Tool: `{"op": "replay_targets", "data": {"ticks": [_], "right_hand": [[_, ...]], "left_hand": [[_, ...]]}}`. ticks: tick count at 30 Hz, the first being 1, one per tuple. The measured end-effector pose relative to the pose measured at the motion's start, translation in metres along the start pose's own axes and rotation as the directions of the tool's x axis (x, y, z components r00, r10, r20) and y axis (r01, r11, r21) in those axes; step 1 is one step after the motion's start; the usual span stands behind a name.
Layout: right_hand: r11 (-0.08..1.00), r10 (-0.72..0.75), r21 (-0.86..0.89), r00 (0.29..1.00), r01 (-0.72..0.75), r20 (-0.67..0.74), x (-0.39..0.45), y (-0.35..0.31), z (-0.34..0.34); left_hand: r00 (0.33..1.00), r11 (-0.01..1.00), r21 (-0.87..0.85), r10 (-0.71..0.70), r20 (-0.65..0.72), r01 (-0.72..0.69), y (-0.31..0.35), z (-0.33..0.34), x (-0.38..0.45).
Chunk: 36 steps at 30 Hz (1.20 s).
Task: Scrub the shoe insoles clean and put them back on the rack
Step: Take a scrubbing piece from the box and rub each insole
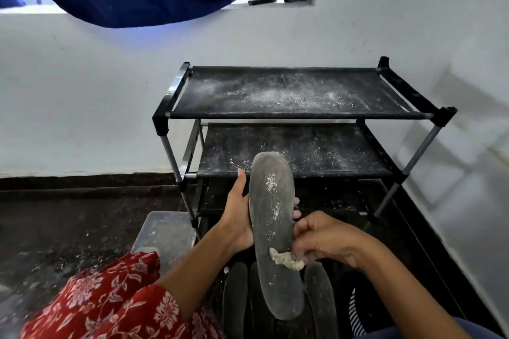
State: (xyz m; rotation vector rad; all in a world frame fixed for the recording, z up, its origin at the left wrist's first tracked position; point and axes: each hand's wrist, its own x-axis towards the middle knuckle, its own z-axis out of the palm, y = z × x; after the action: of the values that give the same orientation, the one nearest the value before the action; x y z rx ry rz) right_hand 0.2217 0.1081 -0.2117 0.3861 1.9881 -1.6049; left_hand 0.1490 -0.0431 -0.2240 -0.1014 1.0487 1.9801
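Dusty cloth shelves, matt grey insole, speckled stone floor

The rack [300,115] has grey metal tubes joined by black plastic corner pieces, and its shelves look like black woven cloth, matt and dusted with white powder. The held insole [271,231] is dull grey with a soft, felt-like face, flecked with white grit; the wad [286,259] against it looks like crumpled, off-white fibrous stuff. The floor [68,223] is dark, speckled stone with a faint sheen. The wall [96,91] is painted, matt white. The box [162,231] is translucent plastic.
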Motion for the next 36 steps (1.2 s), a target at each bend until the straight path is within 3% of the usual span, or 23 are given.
{"op": "replay_targets", "data": {"ticks": [9,11,13,15,18,22,23,29,34,36], "right_hand": [[0.999,0.045,-0.005,0.995,-0.044,0.09,-0.025,-0.01,-0.019],[0.999,-0.035,0.039,0.998,0.033,0.046,-0.033,-0.014,-0.029],[0.979,-0.165,0.101,0.981,0.175,-0.101,-0.036,-0.016,-0.032],[0.927,-0.308,0.101,0.89,0.36,-0.337,-0.03,-0.017,-0.029],[0.843,-0.52,-0.227,0.629,0.488,-0.578,-0.017,-0.016,-0.014],[0.632,-0.775,-0.639,0.382,0.439,-0.504,0.001,-0.006,0.004],[0.58,-0.812,-0.717,0.351,0.387,-0.467,0.006,-0.002,0.005],[0.539,-0.841,-0.749,0.287,0.386,-0.458,0.012,0.005,0.009],[0.476,-0.864,-0.775,0.385,0.415,-0.324,0.005,0.005,0.017],[0.496,-0.863,-0.766,0.328,0.408,-0.385,0.003,0.002,0.013]], "left_hand": [[0.997,0.988,0.156,0.003,-0.075,0.008,-0.005,-0.008,0.0],[0.996,0.989,0.145,-0.021,-0.082,0.032,-0.011,-0.008,-0.002],[0.997,0.993,0.107,-0.053,-0.063,0.059,-0.016,-0.007,-0.004],[0.997,0.992,0.104,-0.077,-0.008,0.078,-0.021,-0.007,-0.003],[0.994,0.992,0.092,-0.087,0.068,0.081,-0.024,-0.003,-0.004],[0.992,0.994,0.089,-0.065,0.108,0.056,-0.026,0.005,-0.002],[0.991,0.995,0.087,-0.066,0.114,0.056,-0.026,0.006,-0.001],[0.992,0.994,0.089,-0.074,0.1,0.065,-0.025,0.011,0.003],[0.999,0.991,0.135,-0.027,0.034,0.022,-0.023,0.01,0.003],[0.998,0.993,0.112,-0.029,0.056,0.023,-0.023,0.009,0.001]]}}
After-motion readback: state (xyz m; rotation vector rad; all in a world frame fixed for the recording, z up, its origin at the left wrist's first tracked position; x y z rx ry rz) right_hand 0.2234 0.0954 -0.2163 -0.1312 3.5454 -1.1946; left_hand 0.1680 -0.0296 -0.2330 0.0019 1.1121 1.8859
